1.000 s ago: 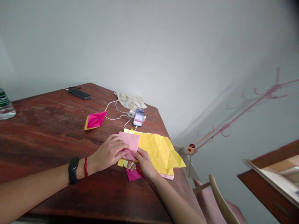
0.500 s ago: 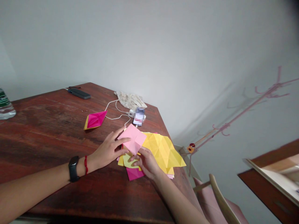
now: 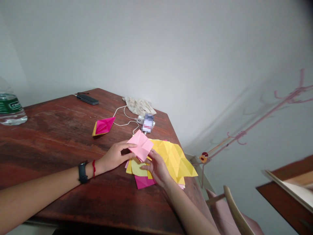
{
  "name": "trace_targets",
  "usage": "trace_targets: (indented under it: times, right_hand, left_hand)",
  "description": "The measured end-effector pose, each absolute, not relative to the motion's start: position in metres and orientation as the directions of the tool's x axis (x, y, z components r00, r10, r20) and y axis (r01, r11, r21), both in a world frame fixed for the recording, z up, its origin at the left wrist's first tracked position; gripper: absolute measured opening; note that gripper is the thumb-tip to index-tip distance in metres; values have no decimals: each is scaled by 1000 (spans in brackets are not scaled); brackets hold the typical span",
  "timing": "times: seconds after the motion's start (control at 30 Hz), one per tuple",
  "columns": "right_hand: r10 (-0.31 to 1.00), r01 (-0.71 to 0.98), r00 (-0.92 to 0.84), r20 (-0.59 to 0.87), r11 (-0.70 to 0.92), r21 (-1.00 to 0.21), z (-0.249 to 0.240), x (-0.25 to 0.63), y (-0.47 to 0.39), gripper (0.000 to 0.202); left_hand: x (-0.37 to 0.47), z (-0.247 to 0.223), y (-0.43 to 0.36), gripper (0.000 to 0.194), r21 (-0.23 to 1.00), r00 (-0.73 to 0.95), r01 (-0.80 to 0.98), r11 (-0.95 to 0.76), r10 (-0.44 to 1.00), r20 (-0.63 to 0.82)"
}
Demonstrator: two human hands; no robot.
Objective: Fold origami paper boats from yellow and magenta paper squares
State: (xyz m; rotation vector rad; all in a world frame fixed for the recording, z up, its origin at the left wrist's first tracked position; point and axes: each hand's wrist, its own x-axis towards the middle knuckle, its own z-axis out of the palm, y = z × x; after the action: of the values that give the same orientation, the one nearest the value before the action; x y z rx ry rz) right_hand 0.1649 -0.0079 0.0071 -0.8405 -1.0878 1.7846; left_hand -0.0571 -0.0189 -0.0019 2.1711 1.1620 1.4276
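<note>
A folded pink paper square (image 3: 141,145) with crease lines is held between my two hands. My left hand (image 3: 118,155) pinches its left corner, index finger on top and thumb below. At the lower right edge, my right hand (image 3: 157,166) grips it, thumb near the edge and the other fingers curled underneath. Beneath lie a creased yellow paper sheet (image 3: 173,158), a pale yellow-green sheet (image 3: 139,168) and a magenta sheet (image 3: 144,182), partly hidden by my right hand. A magenta and yellow folded paper piece (image 3: 104,126) rests farther left on the table.
On the wooden table (image 3: 61,140) are a water bottle (image 3: 12,109), a dark flat device (image 3: 87,98), a crumpled pale cloth (image 3: 139,105), a white cable (image 3: 122,124) and a blurred phone (image 3: 148,123). A chair (image 3: 236,212) and a pink coat rack (image 3: 264,114) stand right.
My left fingers have drawn together from a spread hold to a pinch at the pink paper's left corner. The whole view has shifted slightly, showing more of the bottle.
</note>
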Motion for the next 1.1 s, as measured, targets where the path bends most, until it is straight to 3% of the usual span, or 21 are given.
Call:
trace_targets:
  times: [0.17, 0.27, 0.4, 0.53, 0.77, 0.93, 1.1]
  right_hand:
    - [973, -348, -220, 68, -13, -938, 7, 170, -1, 76]
    - [948, -302, -269, 169, 84, -950, 4, 173, 0, 86]
    - [907, -284, -394, 147, 31, -958, 3, 173, -1, 70]
    - [918, -242, -381, 112, 18, -970, 2, 173, -1, 54]
    - [926, -219, -310, 214, 150, -964, -1, 168, -3, 57]
    - [928, -173, -306, 212, 165, -971, 3, 166, -8, 54]
    - [931, -153, -301, 206, 166, -974, 4, 166, -7, 51]
  left_hand:
    - [-59, -1, -17, 28, 689, 178, 426, -586, 801, 572]
    - [-59, -1, -17, 28, 700, 179, 420, -578, 809, 560]
    - [-60, 1, -17, 28, 685, 174, 428, -590, 797, 578]
    - [-60, 3, -19, 27, 634, 209, 448, -630, 763, 611]
    - [-61, -7, -23, 30, 482, 306, 541, -689, 695, 650]
    - [-61, -9, -24, 27, 464, 324, 552, -693, 691, 646]
    - [-60, -3, -26, 37, 459, 333, 555, -694, 691, 642]
